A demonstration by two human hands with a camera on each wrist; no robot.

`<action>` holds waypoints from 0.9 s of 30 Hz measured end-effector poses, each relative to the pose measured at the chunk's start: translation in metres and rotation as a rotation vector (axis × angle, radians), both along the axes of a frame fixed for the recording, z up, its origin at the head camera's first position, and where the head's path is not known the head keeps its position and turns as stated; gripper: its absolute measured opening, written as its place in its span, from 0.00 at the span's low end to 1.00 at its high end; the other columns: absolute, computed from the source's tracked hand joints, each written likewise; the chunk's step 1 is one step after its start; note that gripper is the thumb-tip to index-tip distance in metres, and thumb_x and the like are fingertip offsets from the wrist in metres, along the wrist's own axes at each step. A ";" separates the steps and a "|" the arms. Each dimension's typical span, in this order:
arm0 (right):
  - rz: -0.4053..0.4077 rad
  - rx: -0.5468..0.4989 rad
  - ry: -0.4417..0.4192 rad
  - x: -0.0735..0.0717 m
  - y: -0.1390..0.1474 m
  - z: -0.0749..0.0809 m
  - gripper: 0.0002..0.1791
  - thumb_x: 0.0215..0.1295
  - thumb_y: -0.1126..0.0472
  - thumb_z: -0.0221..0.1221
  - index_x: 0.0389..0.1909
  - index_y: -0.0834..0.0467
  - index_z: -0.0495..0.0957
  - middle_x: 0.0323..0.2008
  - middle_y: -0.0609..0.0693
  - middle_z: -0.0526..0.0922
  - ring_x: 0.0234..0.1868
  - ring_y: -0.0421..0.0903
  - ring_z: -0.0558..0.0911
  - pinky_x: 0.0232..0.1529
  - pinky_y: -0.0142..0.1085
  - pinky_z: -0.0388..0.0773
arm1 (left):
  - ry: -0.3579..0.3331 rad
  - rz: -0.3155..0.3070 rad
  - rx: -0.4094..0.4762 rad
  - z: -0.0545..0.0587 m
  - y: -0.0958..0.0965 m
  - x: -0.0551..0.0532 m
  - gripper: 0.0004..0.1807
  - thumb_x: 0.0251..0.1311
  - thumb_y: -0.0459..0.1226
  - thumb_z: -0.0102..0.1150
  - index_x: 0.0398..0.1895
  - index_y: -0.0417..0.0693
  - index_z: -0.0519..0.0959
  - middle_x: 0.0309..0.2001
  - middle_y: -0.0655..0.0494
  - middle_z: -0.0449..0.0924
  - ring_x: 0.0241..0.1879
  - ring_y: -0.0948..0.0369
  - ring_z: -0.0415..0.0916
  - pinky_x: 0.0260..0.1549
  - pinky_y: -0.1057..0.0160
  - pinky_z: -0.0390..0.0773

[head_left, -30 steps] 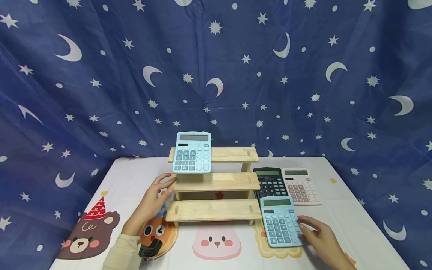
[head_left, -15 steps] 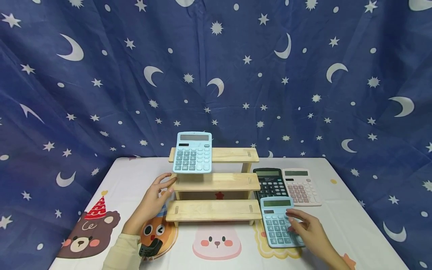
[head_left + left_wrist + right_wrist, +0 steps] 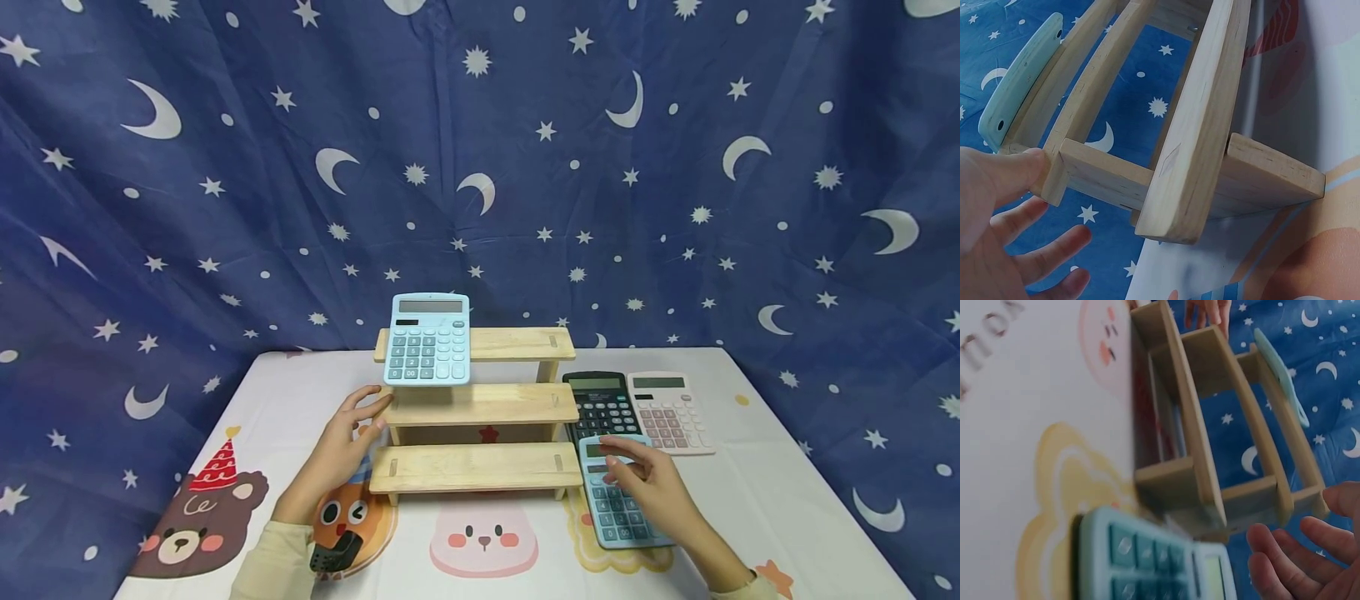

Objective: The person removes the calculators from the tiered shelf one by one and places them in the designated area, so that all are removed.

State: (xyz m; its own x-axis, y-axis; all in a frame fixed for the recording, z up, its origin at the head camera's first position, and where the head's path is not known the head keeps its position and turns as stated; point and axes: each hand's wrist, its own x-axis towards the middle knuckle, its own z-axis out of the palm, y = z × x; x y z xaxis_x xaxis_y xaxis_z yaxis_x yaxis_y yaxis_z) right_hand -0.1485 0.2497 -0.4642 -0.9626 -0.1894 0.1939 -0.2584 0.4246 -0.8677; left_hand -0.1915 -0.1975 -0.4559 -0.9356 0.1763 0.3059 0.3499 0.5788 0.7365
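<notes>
My left hand point(image 3: 339, 446) touches the left end of the three-tier wooden shelf point(image 3: 480, 404) at its middle board. In the left wrist view, the left hand's other fingers point(image 3: 1054, 256) spread loosely off the wood. A light blue calculator point(image 3: 428, 340) leans upright on the top tier, at the left. My right hand point(image 3: 652, 483) is over a second light blue calculator point(image 3: 611, 517), which lies on the table right of the shelf. That hand covers part of its screen and keys. The right wrist view shows loosely bent fingers point(image 3: 1294, 559) with nothing between them.
Behind the second blue calculator lie a black calculator point(image 3: 596, 400) and a pale pink one point(image 3: 667, 412). A white cloth with cartoon prints covers the table point(image 3: 262, 383). A dark blue curtain point(image 3: 525, 167) with moons and stars hangs at the back.
My right hand has moved from the lower calculator's right edge, left and forward over its keys to its screen. My left hand and the calculators have stayed in place.
</notes>
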 end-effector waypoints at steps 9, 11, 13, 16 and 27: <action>0.109 -0.081 0.025 -0.013 -0.029 0.006 0.19 0.76 0.65 0.54 0.62 0.69 0.74 0.56 0.72 0.80 0.35 0.43 0.88 0.38 0.36 0.86 | -0.009 -0.002 0.007 0.001 0.000 0.001 0.23 0.73 0.33 0.54 0.67 0.34 0.73 0.74 0.36 0.62 0.72 0.32 0.60 0.58 0.30 0.72; 0.118 -0.097 0.015 -0.016 -0.035 0.008 0.19 0.76 0.64 0.54 0.62 0.69 0.74 0.57 0.72 0.80 0.34 0.44 0.87 0.39 0.36 0.86 | -0.012 -0.001 0.008 0.000 0.000 0.001 0.23 0.73 0.33 0.54 0.68 0.34 0.73 0.74 0.37 0.62 0.72 0.32 0.60 0.58 0.29 0.72; 0.127 -0.110 0.011 -0.019 -0.042 0.009 0.19 0.76 0.64 0.55 0.61 0.69 0.75 0.57 0.71 0.80 0.34 0.45 0.87 0.39 0.36 0.86 | -0.010 -0.001 0.007 0.000 -0.001 0.001 0.23 0.73 0.34 0.54 0.68 0.34 0.73 0.74 0.37 0.62 0.72 0.32 0.61 0.58 0.29 0.72; 0.144 -0.121 0.022 -0.022 -0.051 0.011 0.18 0.76 0.64 0.55 0.61 0.69 0.75 0.56 0.71 0.81 0.34 0.44 0.87 0.39 0.37 0.87 | -0.005 0.001 0.004 -0.001 -0.001 0.001 0.23 0.73 0.34 0.55 0.67 0.35 0.73 0.73 0.37 0.62 0.72 0.32 0.61 0.58 0.30 0.73; 0.206 -0.152 0.087 -0.034 -0.079 0.014 0.18 0.74 0.67 0.55 0.60 0.70 0.76 0.52 0.70 0.83 0.34 0.43 0.88 0.36 0.39 0.86 | 0.007 -0.003 0.002 -0.003 -0.002 -0.001 0.23 0.73 0.34 0.55 0.67 0.35 0.73 0.74 0.36 0.62 0.71 0.32 0.61 0.57 0.31 0.74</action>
State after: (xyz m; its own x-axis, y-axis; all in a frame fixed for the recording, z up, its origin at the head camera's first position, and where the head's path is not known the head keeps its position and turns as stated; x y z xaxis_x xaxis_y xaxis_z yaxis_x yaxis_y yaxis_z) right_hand -0.1823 0.1703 -0.4503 -0.8849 -0.3423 0.3158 -0.4026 0.2214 -0.8882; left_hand -0.1929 -0.1994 -0.4592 -0.9330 0.1785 0.3125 0.3566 0.5763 0.7354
